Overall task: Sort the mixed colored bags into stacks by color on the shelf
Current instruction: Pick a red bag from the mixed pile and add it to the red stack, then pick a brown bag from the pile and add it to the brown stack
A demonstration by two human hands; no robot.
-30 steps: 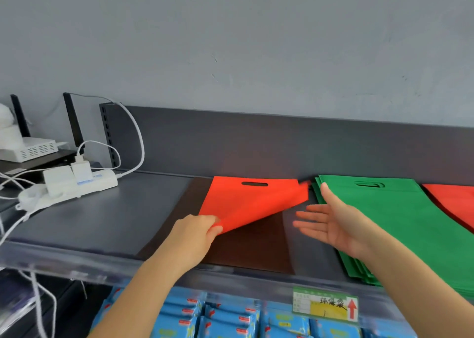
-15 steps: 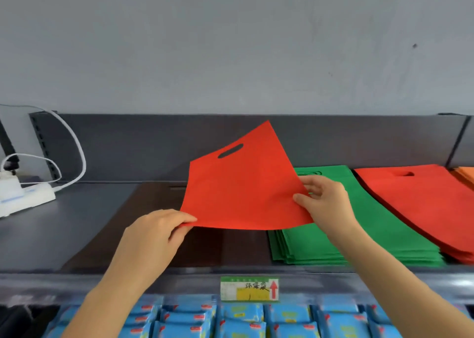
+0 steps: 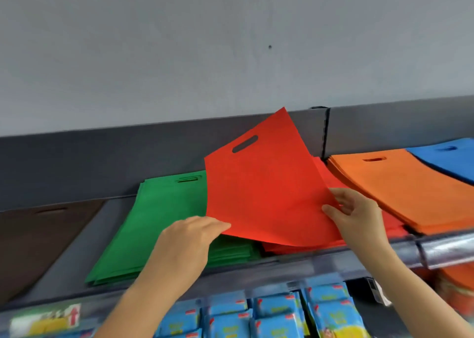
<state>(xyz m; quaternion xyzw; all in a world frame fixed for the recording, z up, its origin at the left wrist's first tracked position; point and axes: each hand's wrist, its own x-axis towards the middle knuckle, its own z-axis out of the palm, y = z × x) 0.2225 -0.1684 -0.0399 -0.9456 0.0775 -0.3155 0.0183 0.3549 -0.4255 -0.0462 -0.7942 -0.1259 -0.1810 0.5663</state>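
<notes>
A red bag (image 3: 264, 191) with a slot handle hangs tilted in the air, held at its two lower corners. My left hand (image 3: 189, 237) pinches its lower left corner and my right hand (image 3: 356, 214) grips its right edge. The bag hovers over the red stack (image 3: 395, 226), which it mostly hides. Left of that lies the green stack (image 3: 159, 224), and a brown bag (image 3: 30, 240) lies flat at the far left. An orange stack (image 3: 400, 191) and a blue stack (image 3: 451, 158) sit to the right.
The grey shelf (image 3: 84, 255) has a dark back panel (image 3: 102, 163) and a clear front rail (image 3: 441, 253). Blue packets (image 3: 277, 314) hang on the level below. A price label (image 3: 46, 322) sits at the lower left rail.
Both hands have carried the red bag to the right, from above the brown bag past the green stack to over the red stack. The right hand took hold of its edge.
</notes>
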